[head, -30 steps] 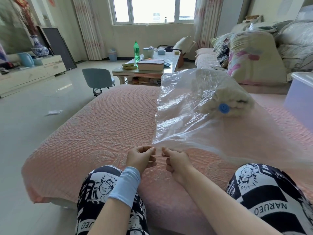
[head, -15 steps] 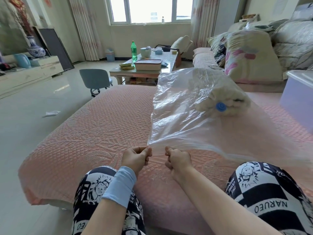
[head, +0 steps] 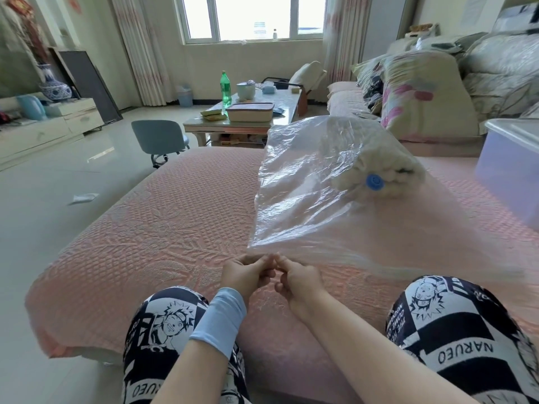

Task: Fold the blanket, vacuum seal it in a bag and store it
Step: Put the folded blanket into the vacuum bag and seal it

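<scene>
With my left hand [head: 248, 272] and right hand [head: 296, 279] both pinching the near corner of the bag [head: 303, 199], which lies on the bed [head: 175, 214] with the blanket [head: 379, 167] inside, I judge the film thin, slippery and best gripped along its seal edge.

- pink quilted bed cover [head: 163, 228] is the support surface, embossed texture
- clear vacuum bag [head: 315, 199] lies on it, near edge lifted off the cover
- cream blanket [head: 388, 167] sits inside the bag's far end
- translucent storage box [head: 513, 167] rests right of the bag, apart from it
</scene>
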`<action>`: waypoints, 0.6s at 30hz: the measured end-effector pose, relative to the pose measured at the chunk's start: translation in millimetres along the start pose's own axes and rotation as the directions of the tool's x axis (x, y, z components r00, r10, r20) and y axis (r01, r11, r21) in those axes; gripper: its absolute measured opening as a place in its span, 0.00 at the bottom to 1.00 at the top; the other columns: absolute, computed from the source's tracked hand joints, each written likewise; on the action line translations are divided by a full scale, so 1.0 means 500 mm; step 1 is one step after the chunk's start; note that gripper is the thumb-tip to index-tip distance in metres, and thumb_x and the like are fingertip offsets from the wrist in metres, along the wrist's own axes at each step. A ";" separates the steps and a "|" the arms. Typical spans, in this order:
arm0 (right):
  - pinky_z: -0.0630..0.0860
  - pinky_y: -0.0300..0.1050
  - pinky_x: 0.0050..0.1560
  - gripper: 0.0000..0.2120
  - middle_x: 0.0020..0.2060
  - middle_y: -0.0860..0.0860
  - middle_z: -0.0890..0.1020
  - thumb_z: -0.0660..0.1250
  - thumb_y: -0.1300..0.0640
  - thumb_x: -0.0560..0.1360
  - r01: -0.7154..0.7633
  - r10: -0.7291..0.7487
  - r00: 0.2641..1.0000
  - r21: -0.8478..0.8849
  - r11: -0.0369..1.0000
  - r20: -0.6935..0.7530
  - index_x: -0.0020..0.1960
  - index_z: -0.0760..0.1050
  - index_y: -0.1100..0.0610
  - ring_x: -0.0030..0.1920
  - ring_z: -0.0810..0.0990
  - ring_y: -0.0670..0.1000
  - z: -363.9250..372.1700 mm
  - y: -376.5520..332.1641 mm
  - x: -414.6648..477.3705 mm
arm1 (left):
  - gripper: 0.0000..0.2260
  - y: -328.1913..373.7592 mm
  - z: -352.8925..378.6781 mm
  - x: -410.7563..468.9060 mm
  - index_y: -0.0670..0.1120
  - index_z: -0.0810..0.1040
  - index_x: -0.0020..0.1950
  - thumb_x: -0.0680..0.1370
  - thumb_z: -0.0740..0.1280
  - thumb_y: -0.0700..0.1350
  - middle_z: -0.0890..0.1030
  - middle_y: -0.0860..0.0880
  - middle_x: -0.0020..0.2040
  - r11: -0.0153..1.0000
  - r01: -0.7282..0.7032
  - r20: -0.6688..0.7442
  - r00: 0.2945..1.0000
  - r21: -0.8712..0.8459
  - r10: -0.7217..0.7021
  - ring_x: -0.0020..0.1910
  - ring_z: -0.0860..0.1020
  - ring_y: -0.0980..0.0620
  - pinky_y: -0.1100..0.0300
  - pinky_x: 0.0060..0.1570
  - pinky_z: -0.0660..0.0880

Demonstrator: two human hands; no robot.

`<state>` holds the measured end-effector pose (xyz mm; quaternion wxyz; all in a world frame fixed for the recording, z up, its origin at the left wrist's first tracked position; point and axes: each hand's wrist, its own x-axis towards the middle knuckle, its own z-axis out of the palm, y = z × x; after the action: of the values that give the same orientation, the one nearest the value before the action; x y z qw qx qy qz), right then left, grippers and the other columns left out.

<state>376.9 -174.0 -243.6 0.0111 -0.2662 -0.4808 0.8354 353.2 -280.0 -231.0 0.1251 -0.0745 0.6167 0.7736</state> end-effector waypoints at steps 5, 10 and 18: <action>0.69 0.39 0.24 0.08 0.32 0.55 0.75 0.69 0.67 0.78 0.026 -0.022 0.997 0.053 0.998 -0.080 0.40 0.76 0.65 0.20 0.69 0.45 0.005 -0.014 0.007 | 0.02 -0.001 0.001 0.006 0.36 0.81 0.43 0.73 0.72 0.35 0.82 0.44 0.33 0.998 0.028 -0.012 1.000 -0.049 -0.029 0.27 0.78 0.53 0.64 0.28 0.77; 0.73 0.42 0.29 0.06 0.37 0.54 0.74 0.70 0.66 0.78 0.053 -0.042 0.983 0.055 0.997 -0.181 0.42 0.76 0.63 0.27 0.72 0.50 -0.015 -0.030 0.022 | 0.04 0.004 -0.002 0.015 0.39 0.80 0.40 0.74 0.73 0.36 0.81 0.45 0.30 0.993 0.055 -0.097 0.993 -0.105 -0.066 0.25 0.78 0.55 0.65 0.26 0.77; 0.76 0.39 0.24 0.03 0.39 0.54 0.74 0.68 0.66 0.78 0.085 -0.044 0.964 0.149 0.985 -0.261 0.46 0.78 0.63 0.35 0.73 0.50 -0.089 -0.061 0.048 | 0.02 -0.009 0.009 0.018 0.38 0.80 0.44 0.74 0.72 0.36 0.81 0.44 0.32 0.974 0.007 -0.209 0.976 -0.227 -0.056 0.25 0.78 0.53 0.63 0.27 0.78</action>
<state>369.2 -115.2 -246.9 0.1217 -0.3547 -0.4155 0.8287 346.0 -273.7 -236.5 0.0611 -0.1809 0.5335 0.8239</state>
